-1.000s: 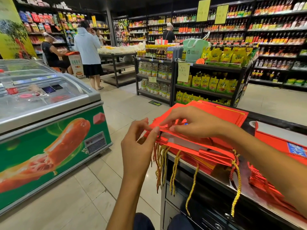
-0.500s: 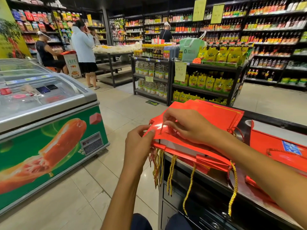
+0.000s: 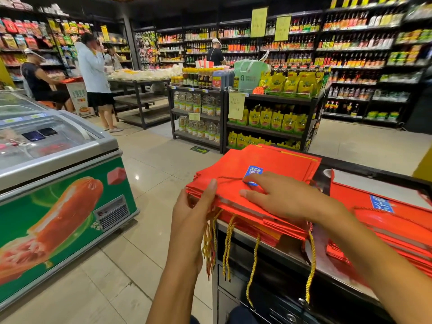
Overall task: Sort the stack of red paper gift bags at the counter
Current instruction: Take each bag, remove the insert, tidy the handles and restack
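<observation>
Both hands (left hand (image 3: pixel 195 206), right hand (image 3: pixel 284 198)) grip red bags (image 3: pixel 233 181).

one wide view only, from the person's head, looking forward and down. the counter (image 3: pixel 268 239) sits close below; far shelves (image 3: pixel 350 43) look blurred, perhaps from motion.

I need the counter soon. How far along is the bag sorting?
Partway, I'd judge. Done: a second pile of red bags lies to the right on the counter. In hand: the left hand grips the main stack's edge while the right hand rests flat on top. Left: that thick stack.
</observation>
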The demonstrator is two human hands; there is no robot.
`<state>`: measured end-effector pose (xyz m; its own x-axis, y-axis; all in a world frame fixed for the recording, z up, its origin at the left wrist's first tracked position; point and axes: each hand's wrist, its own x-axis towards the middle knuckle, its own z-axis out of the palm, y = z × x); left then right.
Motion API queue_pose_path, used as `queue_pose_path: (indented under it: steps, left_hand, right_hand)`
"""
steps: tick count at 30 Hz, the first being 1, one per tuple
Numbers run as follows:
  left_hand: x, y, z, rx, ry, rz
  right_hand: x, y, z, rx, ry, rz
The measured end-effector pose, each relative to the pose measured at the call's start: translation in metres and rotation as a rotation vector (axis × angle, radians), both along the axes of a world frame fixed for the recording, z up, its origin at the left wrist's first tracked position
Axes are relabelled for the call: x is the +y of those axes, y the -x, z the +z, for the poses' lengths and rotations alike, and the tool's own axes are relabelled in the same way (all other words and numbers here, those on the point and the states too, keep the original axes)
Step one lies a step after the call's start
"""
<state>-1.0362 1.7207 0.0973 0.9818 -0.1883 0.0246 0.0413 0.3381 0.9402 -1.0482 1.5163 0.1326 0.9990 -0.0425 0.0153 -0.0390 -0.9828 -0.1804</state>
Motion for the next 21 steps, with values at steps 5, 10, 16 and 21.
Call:
queue_pose_path:
  steps: [5, 10, 16, 21]
  left_hand:
    - [-0.015, -0.013, 0.045, -0.167, 0.090, 0.052]
    - [-0.031, -0.026, 0.097, -0.702, -0.154, 0.178]
    - [-0.052, -0.010, 0.086, -1.287, -0.808, 0.104]
    - [-0.071, 0.005, 0.032, -1.426, -1.162, -0.071]
  right_hand:
    - [0.015, -0.006, 0.010, -0.213, -0.433, 0.019]
    - [-0.001, -0.011, 0.047, -0.438, -1.107, 0.011]
    - [-0.057, -0.007, 0.075, -0.780, -1.059, -0.152]
    - [-0.062, -0.010, 0.052, -0.394, -0.589, 0.010]
